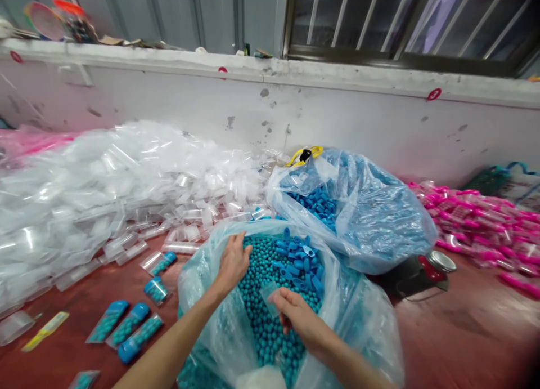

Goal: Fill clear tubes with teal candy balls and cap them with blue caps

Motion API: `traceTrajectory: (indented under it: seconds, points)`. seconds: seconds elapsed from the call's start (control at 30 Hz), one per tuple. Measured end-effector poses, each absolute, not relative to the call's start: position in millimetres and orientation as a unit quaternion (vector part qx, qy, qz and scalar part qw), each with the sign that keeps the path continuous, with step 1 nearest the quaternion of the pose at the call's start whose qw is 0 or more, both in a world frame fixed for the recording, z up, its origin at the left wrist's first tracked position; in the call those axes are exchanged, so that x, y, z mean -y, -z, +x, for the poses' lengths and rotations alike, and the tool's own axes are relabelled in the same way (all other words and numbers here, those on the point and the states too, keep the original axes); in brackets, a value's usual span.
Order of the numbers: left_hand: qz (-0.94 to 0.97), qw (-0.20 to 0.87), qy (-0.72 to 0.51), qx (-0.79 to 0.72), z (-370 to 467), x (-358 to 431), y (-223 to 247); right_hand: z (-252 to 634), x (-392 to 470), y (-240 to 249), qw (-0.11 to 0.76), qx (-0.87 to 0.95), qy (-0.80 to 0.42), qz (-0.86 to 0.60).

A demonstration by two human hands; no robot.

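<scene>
The right hand [297, 316] pinches a clear plastic tube [269, 299] above round teal beads [270, 339]; the left hand [233, 260] is spread.

Hands [233, 265]: two
Clear tube [269, 299] in right hand [297, 318]: one
Bead-filled tubes [108, 320]: six, one partly cut off
Open plastic bags [379, 214]: two
Red round wall markers [434, 93]: three
Yellow strip [45, 331]: one
Teal beads [258, 259], blue caps [310, 251], loose clear tubes [135, 192], pink pieces [476, 223]: too many to count
</scene>
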State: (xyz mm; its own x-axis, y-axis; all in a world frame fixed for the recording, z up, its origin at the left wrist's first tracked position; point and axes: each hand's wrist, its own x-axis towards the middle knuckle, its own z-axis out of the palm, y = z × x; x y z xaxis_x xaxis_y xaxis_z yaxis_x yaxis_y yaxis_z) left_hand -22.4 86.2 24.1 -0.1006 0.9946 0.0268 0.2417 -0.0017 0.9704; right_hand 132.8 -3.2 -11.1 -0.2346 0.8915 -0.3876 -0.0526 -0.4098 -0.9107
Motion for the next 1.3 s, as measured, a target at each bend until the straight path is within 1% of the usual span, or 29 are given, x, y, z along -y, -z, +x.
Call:
traceTrajectory:
  seconds: [0.03,0.07,0.1,0.13,0.17,0.23,0.27,0.3,0.37,0.43,0.5,0.63,0.73,0.83,0.93,1.03,1.1,1.17,1.23,1.3]
  points:
    - [0.556,0.386,-0.448,-0.584,-18.6,-78.9,-19.6,135.0,0.8,12.5,0.359,0.386,-0.683,-0.505]
    - [0.581,0.390,-0.412,-0.583,-14.9,-69.3,-13.7,136.1,0.2,14.1,0.365,0.358,-0.703,-0.494]
    - [0.601,0.420,-0.361,-0.577,-11.3,-58.4,-7.0,136.0,1.1,15.8,0.369,0.338,-0.724,-0.475]
    - [0.609,0.477,-0.301,-0.559,-8.1,-47.3,0.2,134.9,3.1,17.2,0.363,0.335,-0.740,-0.456]
    - [0.602,0.533,-0.258,-0.535,-5.3,-37.1,7.3,133.1,5.6,17.9,0.346,0.349,-0.748,-0.447]
    - [0.574,0.589,-0.229,-0.521,-2.6,-23.4,18.7,130.5,10.2,16.7,0.273,0.435,-0.722,-0.464]
    - [0.564,0.591,-0.224,-0.531,-2.8,-20.8,22.7,130.9,11.6,14.7,0.229,0.506,-0.672,-0.490]
    - [0.563,0.581,-0.207,-0.549,-4.0,-21.1,25.6,133.0,12.2,11.8,0.186,0.583,-0.594,-0.522]
    - [0.579,0.560,-0.132,-0.577,-7.8,-28.2,29.2,142.2,11.3,4.4,0.122,0.704,-0.408,-0.569]
    - [0.600,0.544,-0.064,-0.583,-9.2,-39.1,32.1,155.8,8.5,-2.8,0.099,0.750,-0.274,-0.594]
    - [0.605,0.547,-0.035,-0.578,-4.3,-49.9,35.9,169.4,4.8,-7.8,0.089,0.750,-0.224,-0.616]
    - [0.584,0.569,-0.044,-0.577,24.7,-68.3,45.5,182.4,-2.8,-6.1,0.032,0.736,-0.192,-0.648]
    - [0.545,0.597,-0.108,-0.579,48.3,-77.2,52.5,179.8,-7.3,5.1,-0.008,0.723,-0.185,-0.665]
    - [0.494,0.650,-0.182,-0.548,57.9,-77.5,56.9,176.8,-7.3,18.9,0.016,0.737,-0.200,-0.646]
    - [0.444,0.716,-0.238,-0.484,51.2,-70.9,55.8,179.6,-3.1,23.5,0.050,0.764,-0.225,-0.603]
    - [0.400,0.766,-0.268,-0.426,36.1,-63.5,49.7,183.6,-2.6,11.2,0.026,0.773,-0.237,-0.588]
    - [0.381,0.787,-0.275,-0.399,26.0,-60.1,44.7,182.8,-8.1,-2.2,0.012,0.766,-0.204,-0.610]
    - [0.370,0.798,-0.284,-0.381,18.0,-57.8,40.7,177.7,-17.2,-12.2,0.006,0.754,-0.140,-0.641]
    - [0.367,0.799,-0.298,-0.371,12.1,-55.9,38.2,169.3,-26.9,-13.9,-0.009,0.752,-0.085,-0.653]
    - [0.366,0.793,-0.318,-0.370,7.5,-53.8,37.1,161.1,-34.1,-7.5,-0.035,0.763,-0.065,-0.642]
